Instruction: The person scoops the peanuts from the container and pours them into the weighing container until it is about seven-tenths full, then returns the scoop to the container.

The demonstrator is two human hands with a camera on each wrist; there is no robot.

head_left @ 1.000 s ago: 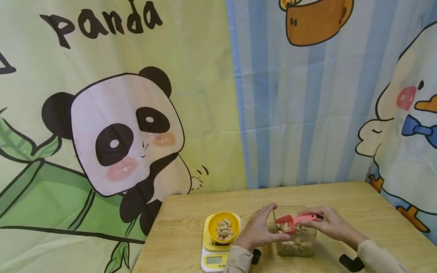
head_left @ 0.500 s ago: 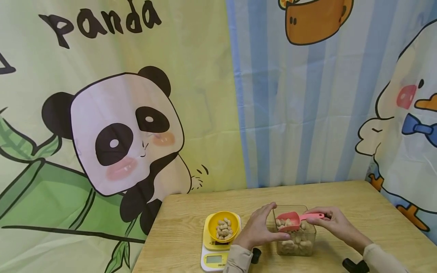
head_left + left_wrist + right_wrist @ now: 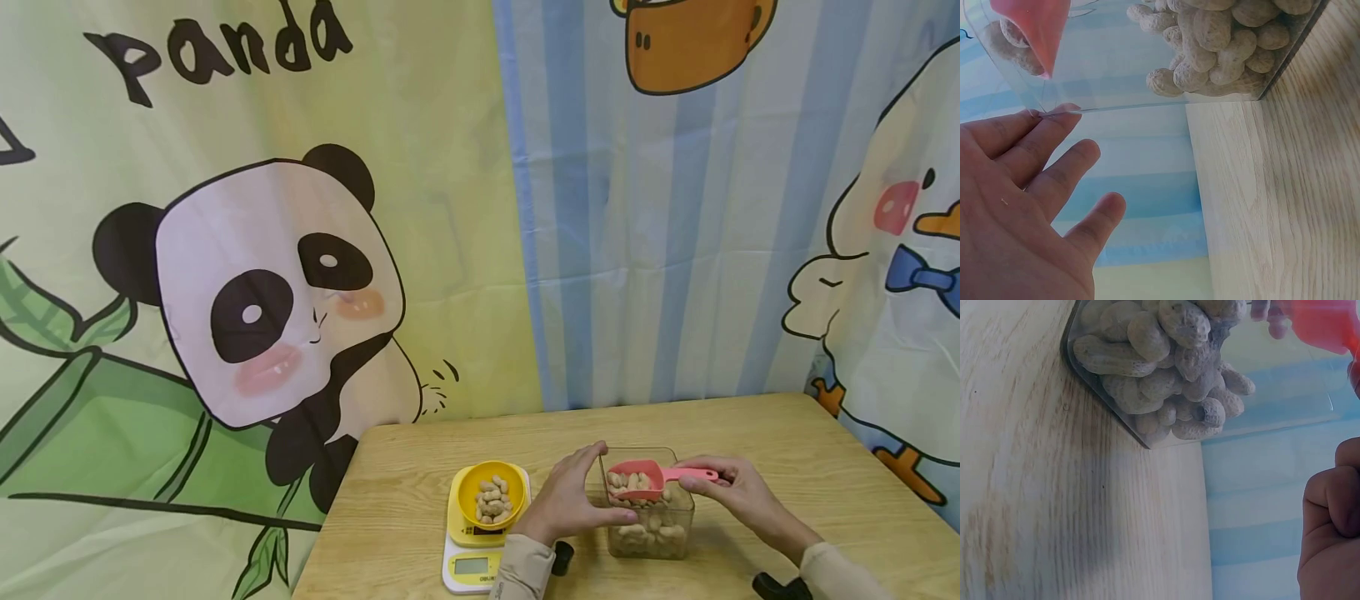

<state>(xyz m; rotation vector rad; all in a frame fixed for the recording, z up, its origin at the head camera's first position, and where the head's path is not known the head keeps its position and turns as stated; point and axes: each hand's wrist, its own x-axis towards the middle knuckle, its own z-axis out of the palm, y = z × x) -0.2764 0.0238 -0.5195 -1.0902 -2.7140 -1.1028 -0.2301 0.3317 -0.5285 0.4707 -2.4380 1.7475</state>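
A clear rectangular container [image 3: 682, 522] of peanuts [image 3: 651, 535] stands on the table. My left hand [image 3: 564, 507] spans its left side, thumb at the front wall and fingertips at the back corner. In the left wrist view, two fingertips touch the container's edge while the other fingers [image 3: 1063, 169] stay off it. My right hand [image 3: 738, 493] pinches the handle of a pink scoop [image 3: 654, 477]. Peanuts [image 3: 628, 482] fill the scoop's bowl, which is level over the container's opening. Part of the right hand [image 3: 1335, 519] shows with curled fingers in the right wrist view.
Left of the container, a yellow bowl [image 3: 469, 493] with several peanuts sits on a yellow and white kitchen scale [image 3: 452, 557]. The wooden table [image 3: 405, 492] reaches back to printed curtains [image 3: 450, 250]. Black wrist pieces [image 3: 562, 558] show by the sleeves.
The scoop has risen from the peanuts inside the container and levelled out, now loaded. My right hand has shifted slightly right. My left hand has stayed at the container.
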